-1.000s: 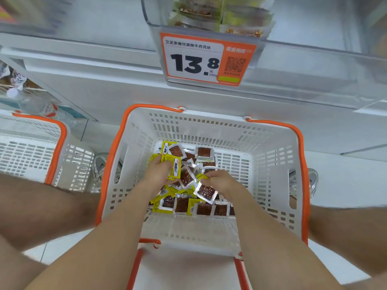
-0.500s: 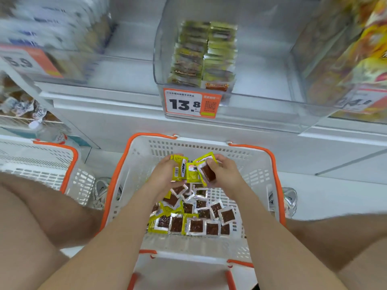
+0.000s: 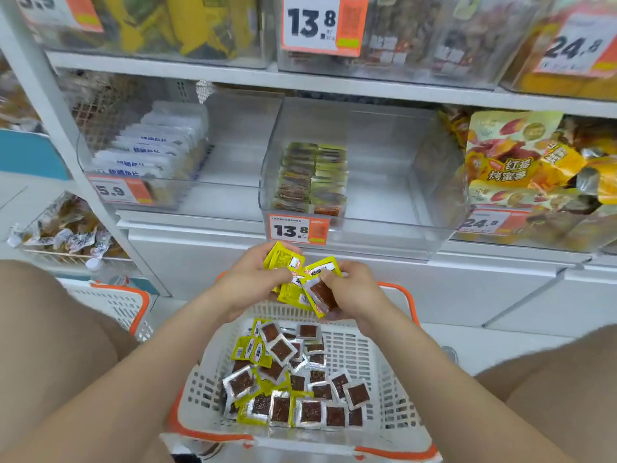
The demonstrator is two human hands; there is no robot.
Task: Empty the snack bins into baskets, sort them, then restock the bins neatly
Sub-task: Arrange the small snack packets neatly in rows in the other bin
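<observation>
My left hand (image 3: pixel 251 281) and my right hand (image 3: pixel 355 290) together grip a small bunch of yellow snack packets (image 3: pixel 293 279), raised above the white basket with the orange rim (image 3: pixel 384 406). Several more yellow and silver packets with brown squares (image 3: pixel 293 382) lie loose on the basket floor. Just beyond my hands stands a clear bin (image 3: pixel 377 182) with a 13.8 price tag (image 3: pixel 298 229). Two neat rows of the same packets (image 3: pixel 310 177) sit at its left side; the right part of the bin is bare.
A second white basket (image 3: pixel 117 305) stands at the left, behind my left knee. Neighbouring clear bins hold white packets (image 3: pixel 150 148) on the left and orange-yellow bags (image 3: pixel 521 168) on the right. More bins fill the shelf above.
Both hands have lifted out of the basket with a bunch of packets and risen toward the 13.8 bin. The view has tilted up, showing more of the shelves.
</observation>
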